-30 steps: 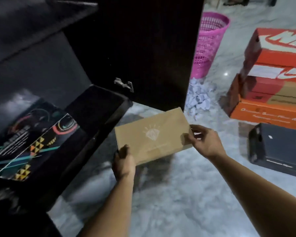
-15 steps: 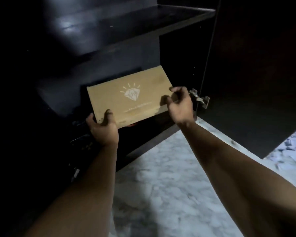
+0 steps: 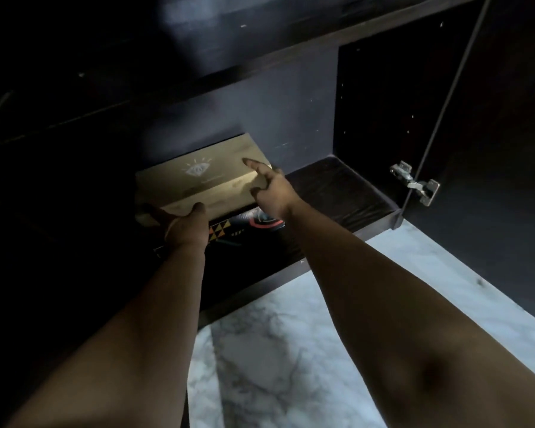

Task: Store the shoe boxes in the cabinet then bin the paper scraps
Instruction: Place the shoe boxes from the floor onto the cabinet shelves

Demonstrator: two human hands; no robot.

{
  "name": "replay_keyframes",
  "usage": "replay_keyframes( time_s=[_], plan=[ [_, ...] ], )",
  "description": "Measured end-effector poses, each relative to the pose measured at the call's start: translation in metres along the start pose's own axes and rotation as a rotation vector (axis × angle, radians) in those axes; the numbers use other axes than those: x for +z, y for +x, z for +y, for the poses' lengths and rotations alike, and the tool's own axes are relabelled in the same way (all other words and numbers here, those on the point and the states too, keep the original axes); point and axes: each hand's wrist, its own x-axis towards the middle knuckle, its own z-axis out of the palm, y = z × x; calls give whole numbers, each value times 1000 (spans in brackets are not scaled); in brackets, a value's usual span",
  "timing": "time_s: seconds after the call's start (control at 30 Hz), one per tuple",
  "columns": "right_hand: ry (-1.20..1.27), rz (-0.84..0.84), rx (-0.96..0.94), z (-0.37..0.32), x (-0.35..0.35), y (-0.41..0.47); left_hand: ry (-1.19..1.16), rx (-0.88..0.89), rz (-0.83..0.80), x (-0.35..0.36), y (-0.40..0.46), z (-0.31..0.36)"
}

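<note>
A tan cardboard shoe box (image 3: 204, 177) with a white diamond logo sits inside the dark cabinet (image 3: 346, 193), on top of a black box with coloured triangle patterns (image 3: 238, 228). My left hand (image 3: 186, 223) grips the tan box at its near left edge. At the box's right end is my right hand (image 3: 271, 188), with its thumb against the side and its fingers stretched loosely over the lid. The paper scraps and the bin are out of view.
The cabinet door (image 3: 491, 149) stands open on the right, with a metal hinge (image 3: 414, 183) at its inner edge. A dark shelf (image 3: 229, 47) runs above the boxes. White marble floor (image 3: 291, 350) lies in front of the cabinet.
Both hands have carried the tan box from above the floor into the cabinet and lowered it onto the patterned black box. My right fingers have loosened.
</note>
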Motion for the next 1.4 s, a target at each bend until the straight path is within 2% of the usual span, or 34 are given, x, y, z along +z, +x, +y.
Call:
replay_keyframes(
  time_s=[0.1, 0.2, 0.3, 0.37, 0.4, 0.47, 0.57, 0.73, 0.87, 1.03, 1.2, 1.3, 1.4],
  plan=[
    [24, -77, 28, -3, 4, 3, -10, -63, -63, 1, 11, -2],
    [41, -68, 6, -1, 1, -3, -21, -18, -39, 3, 10, -5],
    [50, 177, -9, 12, -10, -23, 39, 38, 107, 1, -15, -15],
    [1, 340, 5, 26, -21, -45, -8, 64, 216, 3, -42, -19],
    [-25, 387, 35, 36, -27, -57, 2, 68, 202, 6, -57, -20],
    [-94, 427, 111, 60, -41, -88, 114, 54, 51, 19, -82, -27],
    [-260, 426, 226, 100, -71, -148, 195, 54, -271, 48, -121, -38],
    [-437, 453, 459, 141, -138, -264, 385, 150, -676, 86, -208, -52],
    [-528, 528, 610, 153, -190, -373, 515, 234, -902, 96, -290, -59],
    [-593, 793, 815, 147, -251, -516, 576, 381, -1134, 108, -408, -69],
    [-573, 971, 1133, 157, -292, -648, 609, 511, -1399, 111, -520, -92],
    [-468, 946, 1271, 180, -310, -707, 607, 506, -1555, 124, -574, -106],
    [-479, 705, 1331, 197, -311, -740, 615, 523, -1671, 139, -618, -117]
  ],
)
